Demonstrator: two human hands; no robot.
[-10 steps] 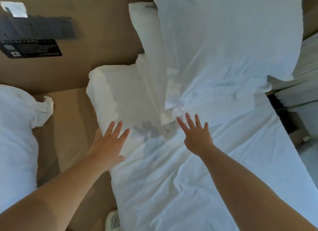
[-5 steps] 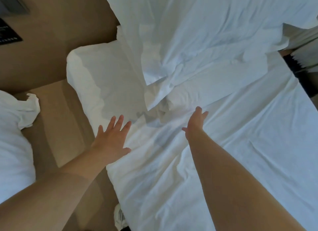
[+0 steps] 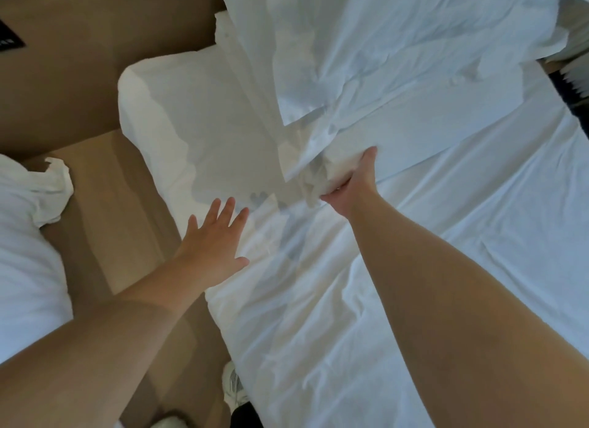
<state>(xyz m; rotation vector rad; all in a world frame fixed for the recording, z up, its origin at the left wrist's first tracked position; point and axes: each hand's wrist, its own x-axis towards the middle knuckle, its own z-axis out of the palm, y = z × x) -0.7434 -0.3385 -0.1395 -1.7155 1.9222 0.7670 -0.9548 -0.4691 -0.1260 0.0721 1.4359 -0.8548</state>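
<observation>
The right hand (image 3: 349, 180) clenched the loose sheet (image 3: 366, 76); the left hand (image 3: 213, 239), fingers spread, needed to press the left edge of the bed (image 3: 414, 300) flat.

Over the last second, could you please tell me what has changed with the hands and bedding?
The right hand reached forward and gripped the bunched edge of the loose white sheet. The left hand stayed open, fingers spread, at the bed edge.

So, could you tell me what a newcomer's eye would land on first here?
Most likely the big rumpled white sheet across the top of the bed, with the right hand holding a bunch of it in its grip at the centre. Next, the left hand, spread open, at the bed's left edge.
</observation>
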